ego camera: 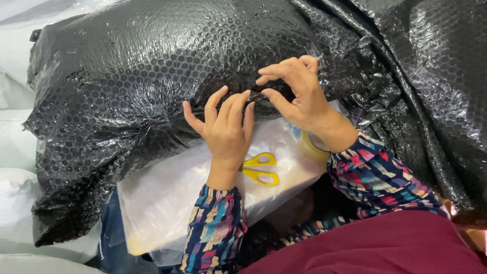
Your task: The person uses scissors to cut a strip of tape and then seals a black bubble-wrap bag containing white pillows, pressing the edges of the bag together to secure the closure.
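Large bundle wrapped in black bubble-wrap plastic (pixel 152 86) fills centre to 12 o'clock. Left hand (pixel 225 129) lies flat on it, fingers spread; right hand (pixel 299 94) pinches a wrap fold. Wrap looks mostly on, seam unsealed. Yellow-handled scissors (pixel 259 169) at 6 o'clock, untouched on clear plastic sheet (pixel 172 198).

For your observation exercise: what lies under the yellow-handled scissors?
The scissors rest on a clear plastic packet. Their blades are hidden behind the left hand, and the packet's contents are unclear.
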